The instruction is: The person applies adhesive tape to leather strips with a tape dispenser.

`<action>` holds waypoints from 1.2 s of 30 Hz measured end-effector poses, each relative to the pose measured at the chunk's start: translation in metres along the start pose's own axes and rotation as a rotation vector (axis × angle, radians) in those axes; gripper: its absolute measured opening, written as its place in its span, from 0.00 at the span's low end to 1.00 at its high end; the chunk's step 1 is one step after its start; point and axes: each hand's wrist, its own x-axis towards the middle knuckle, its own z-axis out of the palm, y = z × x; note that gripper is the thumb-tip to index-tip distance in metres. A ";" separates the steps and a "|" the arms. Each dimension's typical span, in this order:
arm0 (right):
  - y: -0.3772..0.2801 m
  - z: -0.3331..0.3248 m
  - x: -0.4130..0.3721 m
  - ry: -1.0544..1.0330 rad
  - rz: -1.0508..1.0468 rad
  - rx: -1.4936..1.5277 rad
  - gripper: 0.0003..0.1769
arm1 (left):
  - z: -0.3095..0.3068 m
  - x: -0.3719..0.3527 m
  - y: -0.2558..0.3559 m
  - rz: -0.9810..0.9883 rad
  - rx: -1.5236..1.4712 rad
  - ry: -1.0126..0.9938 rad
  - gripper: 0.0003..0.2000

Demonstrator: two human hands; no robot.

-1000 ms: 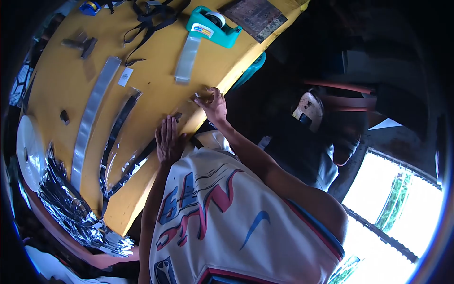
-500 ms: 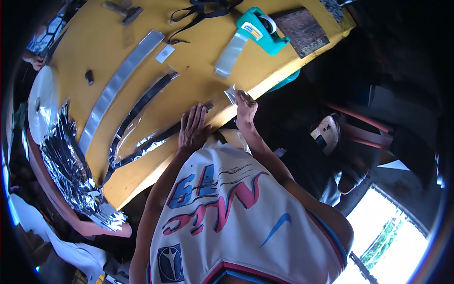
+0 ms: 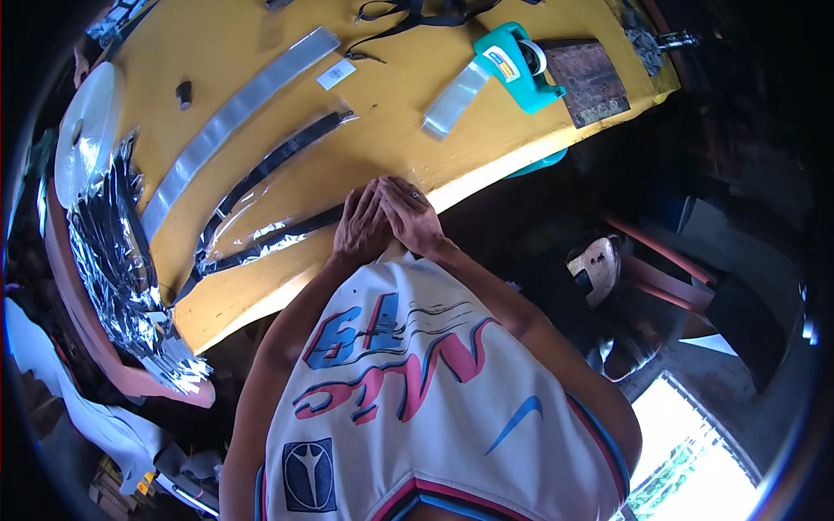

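Observation:
My left hand [image 3: 361, 224] lies flat on the end of a long black strap [image 3: 295, 233] in clear plastic, near the table's front edge. Beside it, my right hand [image 3: 412, 215] is laid down with its fingers stretched out and touching the left fingertips. Both palms face down, and whatever is under them is hidden. The strap bends back at the left, and its other length [image 3: 291, 148], also in clear plastic, runs up toward the middle of the yellow table [image 3: 373, 148].
A teal tape dispenser [image 3: 519, 74], a brown plate [image 3: 586, 87] and a small white label [image 3: 336, 75] lie beyond my hands. Leftward are a long clear strip [image 3: 234, 126], a white disc [image 3: 87, 130] and shiny packaged strips [image 3: 117, 260]. More black straps [image 3: 408, 16] lie at the back.
My right hand has come left from the table edge, where it pinched a small clear piece, and now lies against my left hand. That piece is out of sight. The view has shifted slightly.

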 end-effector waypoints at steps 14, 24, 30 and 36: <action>0.001 0.002 -0.008 -0.258 -0.003 -0.023 0.42 | -0.008 0.002 0.003 -0.030 0.000 -0.062 0.38; 0.001 0.006 -0.014 -0.481 0.046 -0.242 0.48 | -0.013 -0.007 -0.006 -0.086 -0.391 0.207 0.48; -0.006 0.001 -0.013 -0.571 0.012 -0.427 0.48 | -0.039 -0.041 -0.003 -0.236 -0.125 0.086 0.50; -0.009 0.007 -0.012 -0.586 0.008 -0.491 0.47 | -0.037 -0.064 -0.023 -0.241 -0.040 0.023 0.45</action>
